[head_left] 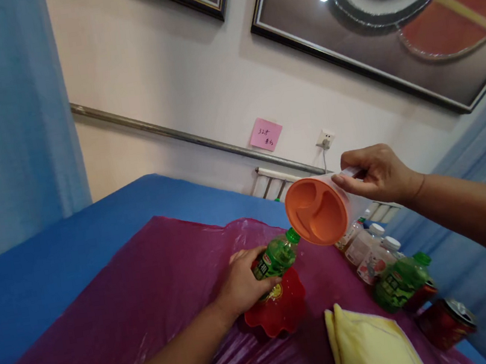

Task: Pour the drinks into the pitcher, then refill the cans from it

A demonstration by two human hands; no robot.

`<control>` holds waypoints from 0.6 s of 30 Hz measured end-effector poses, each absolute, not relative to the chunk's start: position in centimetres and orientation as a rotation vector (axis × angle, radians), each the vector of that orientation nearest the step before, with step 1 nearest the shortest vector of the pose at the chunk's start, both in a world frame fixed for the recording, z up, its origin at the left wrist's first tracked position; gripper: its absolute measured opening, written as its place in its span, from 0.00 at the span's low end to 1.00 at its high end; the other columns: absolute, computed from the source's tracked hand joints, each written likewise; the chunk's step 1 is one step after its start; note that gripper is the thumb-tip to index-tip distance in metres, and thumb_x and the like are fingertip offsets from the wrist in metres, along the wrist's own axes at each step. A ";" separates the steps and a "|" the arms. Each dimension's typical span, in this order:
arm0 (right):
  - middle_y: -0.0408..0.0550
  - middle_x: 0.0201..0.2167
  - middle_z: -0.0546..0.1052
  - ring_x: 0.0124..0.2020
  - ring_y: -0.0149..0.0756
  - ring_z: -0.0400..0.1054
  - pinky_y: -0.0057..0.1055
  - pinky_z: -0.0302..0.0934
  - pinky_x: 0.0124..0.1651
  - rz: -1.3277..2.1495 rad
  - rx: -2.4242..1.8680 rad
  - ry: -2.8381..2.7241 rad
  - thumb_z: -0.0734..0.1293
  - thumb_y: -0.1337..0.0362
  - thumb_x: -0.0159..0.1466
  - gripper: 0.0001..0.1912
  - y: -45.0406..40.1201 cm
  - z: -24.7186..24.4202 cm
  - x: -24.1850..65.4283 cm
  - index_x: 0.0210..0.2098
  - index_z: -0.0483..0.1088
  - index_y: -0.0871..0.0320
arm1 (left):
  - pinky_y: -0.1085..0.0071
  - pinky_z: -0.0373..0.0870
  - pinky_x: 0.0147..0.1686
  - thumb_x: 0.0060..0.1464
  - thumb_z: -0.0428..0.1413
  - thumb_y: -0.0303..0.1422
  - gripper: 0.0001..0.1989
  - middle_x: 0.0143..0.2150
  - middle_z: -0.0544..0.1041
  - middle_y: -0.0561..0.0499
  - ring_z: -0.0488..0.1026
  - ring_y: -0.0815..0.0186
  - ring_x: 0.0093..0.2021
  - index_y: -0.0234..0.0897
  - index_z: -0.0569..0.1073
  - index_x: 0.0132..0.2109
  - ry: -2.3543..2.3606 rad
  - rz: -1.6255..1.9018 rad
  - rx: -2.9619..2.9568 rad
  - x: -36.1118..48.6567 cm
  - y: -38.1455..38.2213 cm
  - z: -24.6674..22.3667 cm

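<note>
Head: jug point(318, 211) edge near held bottle point(277, 257)

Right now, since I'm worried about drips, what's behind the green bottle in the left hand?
The red dish and purple sheet show past the green bottle; the part of the dish that bottle and left hand cover is hidden.

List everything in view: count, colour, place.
held bottle: one, green, centre
pitcher: one, whitish, orange lid, right of centre
bowl: one, red, centre
cloth: one, yellow, lower right
white-capped bottles: at least two, pale, right
second green bottle: one, green, right
cans: at least one, red, lower right
sheet: one, purple, over cover
cover: one, blue, under sheet
note: one, pink, wall
socket: one, white, wall
pipe: one, grey, wall
pictures: two, dark-framed, wall
curtains: two, blue, both sides
left hand: one, bare, on held bottle
right hand: one, bare, on pitcher
</note>
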State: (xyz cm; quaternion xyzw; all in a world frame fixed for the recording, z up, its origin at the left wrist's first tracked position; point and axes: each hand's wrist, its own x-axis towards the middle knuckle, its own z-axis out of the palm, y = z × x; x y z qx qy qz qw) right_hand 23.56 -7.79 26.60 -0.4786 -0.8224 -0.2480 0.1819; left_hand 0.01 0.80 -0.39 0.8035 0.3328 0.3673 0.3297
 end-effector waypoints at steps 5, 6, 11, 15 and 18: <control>0.37 0.15 0.57 0.17 0.27 0.51 0.28 0.48 0.22 -0.693 -1.361 -2.314 0.65 0.53 0.65 0.21 -7.9 26.6 23.5 0.20 0.55 0.53 | 0.59 0.67 0.56 0.39 0.73 0.34 0.33 0.50 0.83 0.48 0.76 0.52 0.52 0.42 0.78 0.56 0.871 0.960 2.099 -0.1 0.6 0.0; 0.37 0.15 0.57 0.17 0.27 0.51 0.28 0.48 0.22 -0.694 -1.366 -2.316 0.65 0.54 0.65 0.21 -7.9 26.6 23.5 0.20 0.55 0.53 | 0.59 0.67 0.56 0.39 0.73 0.33 0.33 0.50 0.83 0.48 0.77 0.52 0.52 0.42 0.78 0.56 0.875 0.960 2.098 -0.1 0.6 0.0; 0.37 0.15 0.57 0.17 0.27 0.51 0.28 0.48 0.22 -0.696 -1.388 -2.317 0.65 0.54 0.64 0.20 -8.1 26.6 23.6 0.21 0.56 0.53 | 0.58 0.66 0.57 0.40 0.73 0.33 0.33 0.51 0.82 0.47 0.77 0.52 0.52 0.40 0.78 0.56 0.884 0.963 2.101 0.0 0.6 0.2; 0.37 0.15 0.57 0.17 0.27 0.51 0.29 0.48 0.22 -0.708 -1.367 -2.320 0.65 0.54 0.64 0.20 -8.1 26.7 23.5 0.21 0.55 0.53 | 0.57 0.67 0.57 0.40 0.72 0.34 0.34 0.51 0.83 0.47 0.76 0.52 0.52 0.41 0.77 0.57 0.881 0.953 2.104 -0.1 0.6 0.2; 0.37 0.15 0.57 0.17 0.27 0.52 0.29 0.48 0.22 -0.703 -1.367 -2.315 0.65 0.53 0.65 0.21 -8.2 26.7 23.4 0.20 0.55 0.53 | 0.57 0.67 0.57 0.40 0.72 0.35 0.33 0.51 0.83 0.47 0.76 0.51 0.53 0.41 0.77 0.57 0.883 0.957 2.097 -0.1 0.5 0.3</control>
